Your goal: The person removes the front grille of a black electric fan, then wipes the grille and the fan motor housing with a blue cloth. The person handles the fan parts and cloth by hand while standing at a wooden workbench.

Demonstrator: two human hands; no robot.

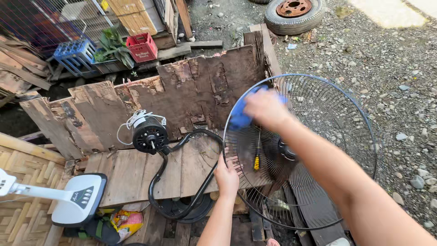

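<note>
Blue cloth [241, 114] sits clamped in the right hand [266, 108] at twelve o'clock on one round black wire fan guard [318, 150]; the left hand [226, 175] grips its nine o'clock rim.

Outdoors in bright daylight: grey gravel ground [391, 68] at right, an old tyre [295, 14] with a rusty rim at top. Weathered wooden planks [191, 91] fill the centre, with red [141, 47] and blue crates [74, 54] behind them and woven bamboo matting [22, 182] at left.
</note>
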